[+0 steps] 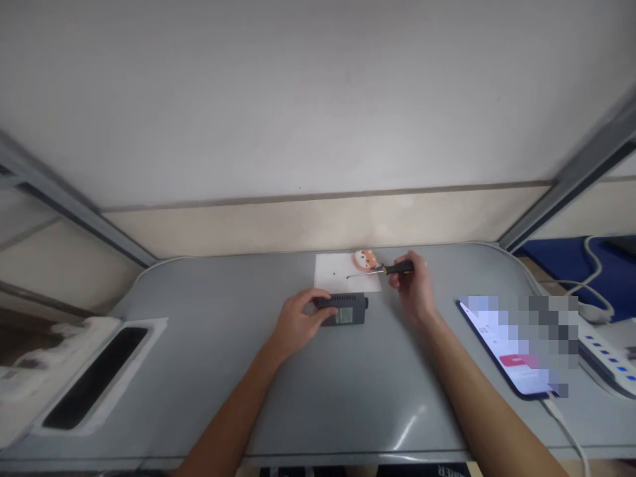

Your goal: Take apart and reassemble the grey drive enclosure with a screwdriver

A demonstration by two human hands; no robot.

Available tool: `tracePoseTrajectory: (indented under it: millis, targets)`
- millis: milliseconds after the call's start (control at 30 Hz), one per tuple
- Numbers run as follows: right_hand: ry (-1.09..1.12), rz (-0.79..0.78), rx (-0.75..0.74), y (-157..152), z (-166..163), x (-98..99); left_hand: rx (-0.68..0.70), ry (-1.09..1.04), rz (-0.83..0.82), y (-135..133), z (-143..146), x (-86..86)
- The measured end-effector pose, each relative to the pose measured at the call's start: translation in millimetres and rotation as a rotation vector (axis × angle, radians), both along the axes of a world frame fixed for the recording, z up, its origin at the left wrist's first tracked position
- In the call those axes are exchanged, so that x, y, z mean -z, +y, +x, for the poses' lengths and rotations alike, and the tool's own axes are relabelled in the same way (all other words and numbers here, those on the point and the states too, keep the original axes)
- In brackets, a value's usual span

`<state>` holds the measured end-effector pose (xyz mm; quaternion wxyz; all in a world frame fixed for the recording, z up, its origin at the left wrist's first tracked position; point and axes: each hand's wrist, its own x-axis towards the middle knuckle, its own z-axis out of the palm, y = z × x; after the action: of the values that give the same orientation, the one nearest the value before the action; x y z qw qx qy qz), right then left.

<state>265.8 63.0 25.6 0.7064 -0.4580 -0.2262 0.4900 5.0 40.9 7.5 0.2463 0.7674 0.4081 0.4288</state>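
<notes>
My left hand (299,322) is closed on the left end of a dark grey, box-shaped device (352,311), which has a vented edge, a pale label and a small knob at its right end. In my right hand (414,286) is a screwdriver (397,268) with a black and yellow handle, its thin shaft pointing left. The shaft's tip is over a white sheet of paper (325,268), apart from the device. A tiny dark piece (334,273), perhaps a screw, lies on the paper. At the paper's back right corner sits an orange and white animal-faced trinket (365,260).
To the right lies a lit phone (501,351) with a white cable (566,424), beside a white power strip (606,358). A black phone-like slab (97,377) rests on white paper at left, near another power strip (64,371). A wall (318,222) closes off the back of the grey table (209,331).
</notes>
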Motion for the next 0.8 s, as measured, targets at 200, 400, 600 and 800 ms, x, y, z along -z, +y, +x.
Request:
tracePoseTrajectory:
  millis: [200,400,600,800]
  targets:
    - [-0.033,-0.085,-0.033,2.8,4.3,2.4,-0.095,-0.054,-0.305,0.9,13.8,7.9]
    - [-0.076,-0.099,-0.07,2.7,3.2,3.8,-0.106,0.111,-0.219,1.4,17.8,13.3]
    - [-0.091,-0.094,-0.055,1.9,8.3,3.4,0.206,0.236,-0.292,-11.3,0.2,-12.2]
    - [-0.05,-0.085,-0.011,2.8,14.6,-1.4,0.235,0.318,-0.237,-14.9,-4.0,-20.7]
